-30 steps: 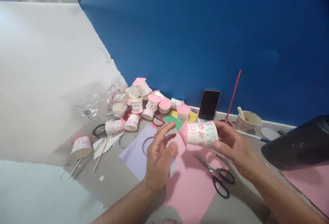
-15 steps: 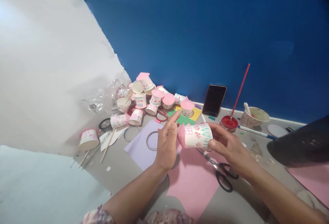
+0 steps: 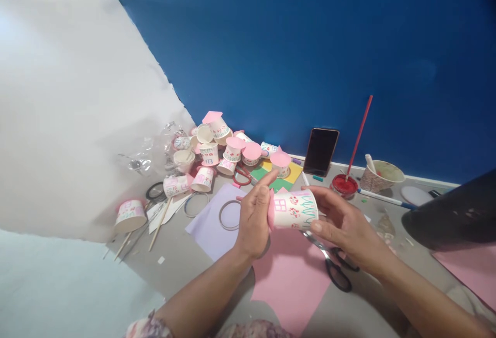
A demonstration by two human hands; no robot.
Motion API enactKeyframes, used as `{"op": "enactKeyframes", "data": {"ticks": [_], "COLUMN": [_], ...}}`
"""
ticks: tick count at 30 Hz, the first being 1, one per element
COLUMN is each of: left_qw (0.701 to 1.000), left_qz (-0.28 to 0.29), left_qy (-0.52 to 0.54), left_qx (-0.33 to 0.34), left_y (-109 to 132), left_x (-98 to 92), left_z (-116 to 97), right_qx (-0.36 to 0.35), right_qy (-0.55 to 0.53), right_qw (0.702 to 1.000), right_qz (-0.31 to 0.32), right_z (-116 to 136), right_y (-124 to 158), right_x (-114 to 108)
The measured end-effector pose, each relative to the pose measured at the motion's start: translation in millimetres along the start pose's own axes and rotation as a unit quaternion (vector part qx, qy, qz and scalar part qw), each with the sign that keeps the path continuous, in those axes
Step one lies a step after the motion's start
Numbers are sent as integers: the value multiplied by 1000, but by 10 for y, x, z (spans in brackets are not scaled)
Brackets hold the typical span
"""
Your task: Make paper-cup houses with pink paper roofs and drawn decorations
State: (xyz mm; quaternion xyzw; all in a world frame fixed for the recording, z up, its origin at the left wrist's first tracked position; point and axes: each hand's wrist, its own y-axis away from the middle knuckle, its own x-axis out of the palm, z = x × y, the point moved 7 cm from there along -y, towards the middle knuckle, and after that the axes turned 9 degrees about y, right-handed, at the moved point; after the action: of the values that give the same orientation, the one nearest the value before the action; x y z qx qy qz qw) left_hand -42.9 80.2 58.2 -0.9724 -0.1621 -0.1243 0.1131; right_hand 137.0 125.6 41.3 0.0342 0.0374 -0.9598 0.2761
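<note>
I hold a decorated paper cup (image 3: 295,210) on its side above the table, its drawn pink window and green zigzag facing me. A pink paper cover (image 3: 270,212) caps its left end. My right hand (image 3: 341,224) grips the cup's open right end with curled fingers. The fingers of my left hand (image 3: 254,213) are stretched out, with the palm pressed flat against the pink cover. A sheet of pink paper (image 3: 292,280) lies under my hands.
Several finished pink-topped cups (image 3: 228,152) are piled at the back left, one more cup (image 3: 130,215) lies nearer. Black scissors (image 3: 331,265), a lilac sheet (image 3: 217,224), wire rings, sticks, a phone (image 3: 321,152), a red paint pot (image 3: 344,184) with brush and a bowl (image 3: 382,175) surround them.
My left hand moved from apart to flat against the cup's pink cover. The cup shifted slightly left and lower in my right hand.
</note>
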Motion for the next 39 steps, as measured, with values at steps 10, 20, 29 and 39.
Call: {"op": "enactKeyframes", "data": {"ticks": [10, 20, 29, 39], "left_qw": [999, 999, 998, 968], "left_qz": [-5, 10, -15, -32], "left_qy": [-32, -19, 65, 190], "left_qx": [11, 25, 17, -159], "left_y": [23, 47, -29, -35], "left_x": [11, 1, -53, -154], "left_z": [-42, -46, -10, 219], "right_qx": [-4, 5, -75, -379], "right_qy": [-20, -15, 82, 454], "right_qw": [1000, 1000, 993, 794], "right_qz": [4, 14, -47, -141], "right_z": [28, 31, 73, 441], "right_y": [21, 52, 39, 246], "right_x": [26, 28, -92, 2]}}
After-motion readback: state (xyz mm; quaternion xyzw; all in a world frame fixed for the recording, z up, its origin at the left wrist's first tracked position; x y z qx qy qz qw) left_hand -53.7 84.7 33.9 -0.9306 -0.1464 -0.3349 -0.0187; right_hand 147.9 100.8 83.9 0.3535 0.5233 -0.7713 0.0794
